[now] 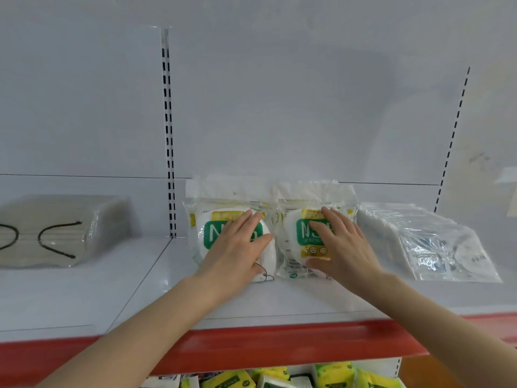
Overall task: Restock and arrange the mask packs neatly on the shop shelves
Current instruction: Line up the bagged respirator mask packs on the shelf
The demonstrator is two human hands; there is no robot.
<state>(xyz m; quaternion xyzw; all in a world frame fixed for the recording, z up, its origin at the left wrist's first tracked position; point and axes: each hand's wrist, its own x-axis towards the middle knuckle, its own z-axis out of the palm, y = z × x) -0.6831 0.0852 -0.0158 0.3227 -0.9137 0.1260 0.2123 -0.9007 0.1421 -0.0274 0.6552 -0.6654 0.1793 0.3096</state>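
In the head view, two green-labelled mask packs lie side by side at the back of the shelf [223,303], edges touching. The left hand [237,245] rests flat on the left pack [200,219] and the right hand [344,247] on the right pack [289,219], fingers straight, gripping nothing. A stack of clear packs [425,242] sits just to the right and a beige bundle [50,231] lies well apart on the left. These two look placed; squaring them up seems under way, and much bare shelf suggests more restocking remains
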